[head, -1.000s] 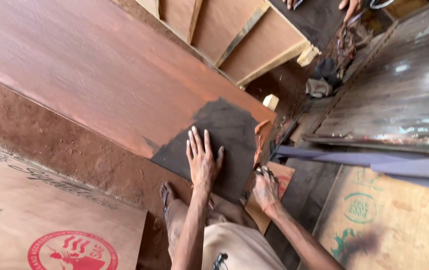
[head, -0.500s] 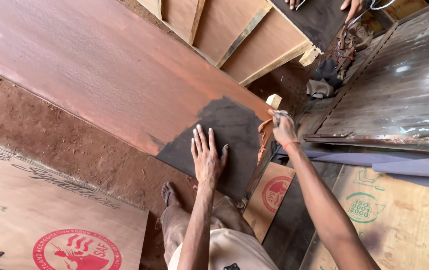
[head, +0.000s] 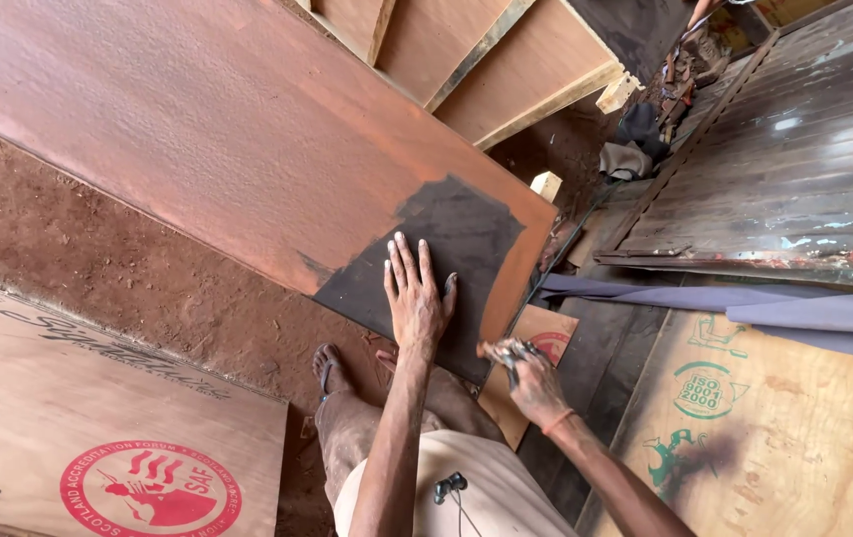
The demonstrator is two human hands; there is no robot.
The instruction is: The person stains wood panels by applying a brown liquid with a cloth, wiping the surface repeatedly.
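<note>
Reddish-brown board lies flat over red dirt, one corner coated with a dark patch. Left hand rests flat on that patch, fingers spread, palm down. Right hand sits just off the board's near edge, fingers closed around a small dark-stained tool, brush or rag, cannot tell which; it touches or nearly touches the edge. A sandalled foot stands on the dirt just beside the board's corner.

Risks, as judged from this:
- Patch looks wet and matte. Palm pressed on it would likely lift coating and leave a print; skin picks up stain.
- Weight on one corner could tip or shift the board if it is not bedded evenly.
- Tool worked along the edge may drip onto the stamped ply below, touching the board's underside there.
- Loose dirt nearby could be kicked onto the coat by the foot.

Another person's hand shows at the top edge, well apart, near a second dark panel.
</note>
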